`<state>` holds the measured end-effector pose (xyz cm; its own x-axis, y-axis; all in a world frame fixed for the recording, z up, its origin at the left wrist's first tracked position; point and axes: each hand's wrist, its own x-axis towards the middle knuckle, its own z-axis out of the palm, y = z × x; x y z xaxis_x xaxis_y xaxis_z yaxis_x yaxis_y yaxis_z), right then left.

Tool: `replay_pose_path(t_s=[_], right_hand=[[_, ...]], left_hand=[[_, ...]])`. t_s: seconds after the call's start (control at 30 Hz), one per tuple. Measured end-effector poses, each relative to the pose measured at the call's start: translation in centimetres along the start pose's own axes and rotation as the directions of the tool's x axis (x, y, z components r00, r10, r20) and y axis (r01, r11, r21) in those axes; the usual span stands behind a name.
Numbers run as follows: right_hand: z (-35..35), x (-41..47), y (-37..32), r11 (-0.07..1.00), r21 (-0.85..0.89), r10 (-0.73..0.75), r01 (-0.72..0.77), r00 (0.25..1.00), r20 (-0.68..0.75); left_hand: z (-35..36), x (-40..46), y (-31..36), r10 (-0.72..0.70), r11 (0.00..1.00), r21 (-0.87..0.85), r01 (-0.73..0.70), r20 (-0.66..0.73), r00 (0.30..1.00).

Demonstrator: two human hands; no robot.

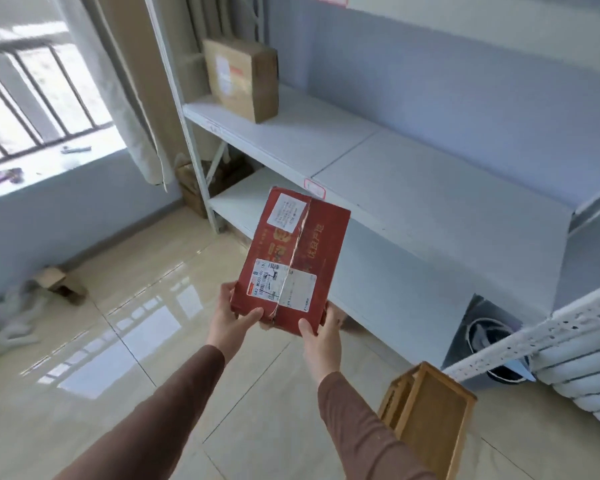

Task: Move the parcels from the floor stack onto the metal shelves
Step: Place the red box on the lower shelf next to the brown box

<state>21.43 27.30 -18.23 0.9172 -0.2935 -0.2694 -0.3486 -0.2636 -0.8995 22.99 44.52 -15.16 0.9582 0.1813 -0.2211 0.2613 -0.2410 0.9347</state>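
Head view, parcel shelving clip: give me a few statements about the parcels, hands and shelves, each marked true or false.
1. Both hands hold the red parcel. True: the left hand and right hand grip its near end.
2. The red parcel rests on a shelf. False: it is held in the air in front of the shelves.
3. A brown parcel stands on the upper shelf. True.
4. The brown parcel sits at the shelf's right end. False: it is at the left end.
5. A wooden box sits on the floor. True.
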Motion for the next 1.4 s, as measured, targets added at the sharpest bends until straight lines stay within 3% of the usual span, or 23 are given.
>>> replay_pose_path(t_s=[0.27,0.43,0.6,1.1,1.4], right_hand=[[6.9,6.4,-11.6,0.985,0.007,-0.169,0.171,0.978,-0.122],[8.1,13.3,-17.2,0.966,0.032,-0.243,0.255,0.947,-0.209],[10.0,21.4,-20.6,0.953,0.018,-0.287,0.303,0.919,-0.271],[16.6,39.4,-25.3,0.985,-0.006,-0.160,0.170,0.912,-0.378],[19.0,46.8,-27.9,0.995,-0.098,-0.038,-0.002,0.912,-0.408]], left_hand=[[-8.1,12.8,5.3,0.188,0.982,0.006,-0.189,0.064,0.980],[-7.8,21.9,9.4,0.285,0.959,-0.019,-0.284,0.100,0.953],[-6.6,30.4,13.0,0.297,0.949,0.077,-0.305,0.102,0.949],[-4.8,52.7,16.2,0.207,0.931,0.247,-0.269,0.252,0.945],[-3.7,64.5,18.3,0.168,0.900,0.318,-0.297,0.376,0.911]])
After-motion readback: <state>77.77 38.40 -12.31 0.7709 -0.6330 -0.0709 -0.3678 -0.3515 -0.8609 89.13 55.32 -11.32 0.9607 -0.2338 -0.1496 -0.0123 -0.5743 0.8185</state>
